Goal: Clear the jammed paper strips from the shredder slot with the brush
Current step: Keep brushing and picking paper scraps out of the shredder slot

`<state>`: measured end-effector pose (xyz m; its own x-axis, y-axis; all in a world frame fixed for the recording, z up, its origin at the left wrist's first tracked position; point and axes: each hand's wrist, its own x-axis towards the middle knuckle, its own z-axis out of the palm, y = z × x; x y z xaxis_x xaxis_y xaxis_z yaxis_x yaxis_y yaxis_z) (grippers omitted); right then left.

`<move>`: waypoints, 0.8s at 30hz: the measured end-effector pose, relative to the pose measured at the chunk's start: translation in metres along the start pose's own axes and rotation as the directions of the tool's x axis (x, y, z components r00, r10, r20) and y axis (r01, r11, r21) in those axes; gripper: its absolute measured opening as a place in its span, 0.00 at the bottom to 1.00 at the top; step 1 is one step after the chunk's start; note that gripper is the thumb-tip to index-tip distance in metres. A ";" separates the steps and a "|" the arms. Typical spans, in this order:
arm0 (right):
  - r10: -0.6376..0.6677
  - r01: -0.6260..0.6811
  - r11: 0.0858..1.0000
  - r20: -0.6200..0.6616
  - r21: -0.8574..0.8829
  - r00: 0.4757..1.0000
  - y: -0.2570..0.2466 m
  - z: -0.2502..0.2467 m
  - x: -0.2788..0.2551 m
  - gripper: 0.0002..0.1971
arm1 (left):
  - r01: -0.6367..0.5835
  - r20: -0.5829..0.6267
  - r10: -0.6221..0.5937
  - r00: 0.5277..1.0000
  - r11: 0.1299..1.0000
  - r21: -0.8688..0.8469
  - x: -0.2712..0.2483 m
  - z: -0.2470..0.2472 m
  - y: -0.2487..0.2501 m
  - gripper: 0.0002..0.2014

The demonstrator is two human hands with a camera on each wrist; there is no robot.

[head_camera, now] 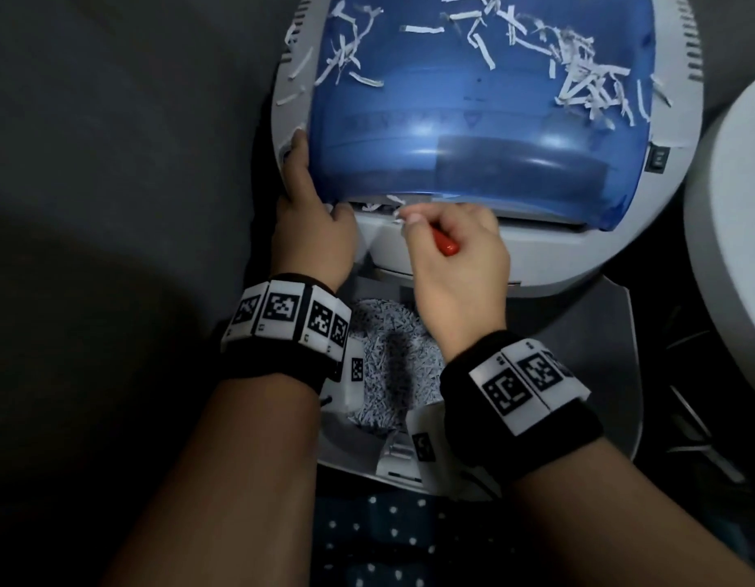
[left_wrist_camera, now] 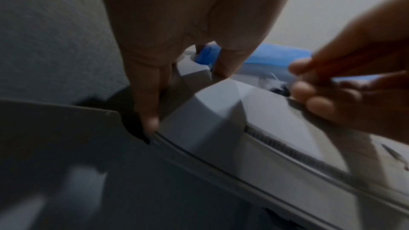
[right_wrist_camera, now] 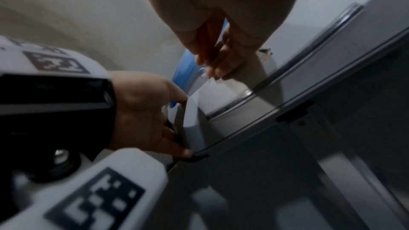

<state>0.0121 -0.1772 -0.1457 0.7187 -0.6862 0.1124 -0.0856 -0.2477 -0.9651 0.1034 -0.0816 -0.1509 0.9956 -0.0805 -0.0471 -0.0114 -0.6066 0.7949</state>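
The brush [head_camera: 447, 244] sits in my right hand [head_camera: 456, 264], its red handle poking out between thumb and curled fingers while the working end points at the slot [head_camera: 409, 207] under the blue cover [head_camera: 473, 120]; the bristles themselves I cannot make out. A few white paper strips [head_camera: 394, 205] stick up from the slot just at my fingertips. My left hand [head_camera: 312, 230] clasps the shredder [head_camera: 536, 264] at its left corner, thumb by the blue cover and fingers curled over the grey edge, as the left wrist view confirms. More loose strips lie scattered across the cover's top. Below my wrists, the bin [head_camera: 613, 353] shows a heap of shredded paper [head_camera: 384, 358].
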 end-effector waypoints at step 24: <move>-0.059 0.075 0.991 -0.142 0.114 0.988 -0.001 -0.014 0.012 0.17 | -0.063 0.057 0.068 0.996 0.994 -0.085 -0.001 -0.006 -0.002 0.41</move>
<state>0.0109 -0.1942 -0.1398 0.6172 -0.7606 0.2011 0.0479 -0.2189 -0.9746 0.1030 -0.0759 -0.1490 0.9856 -0.1669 -0.0274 -0.0664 -0.5310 0.8448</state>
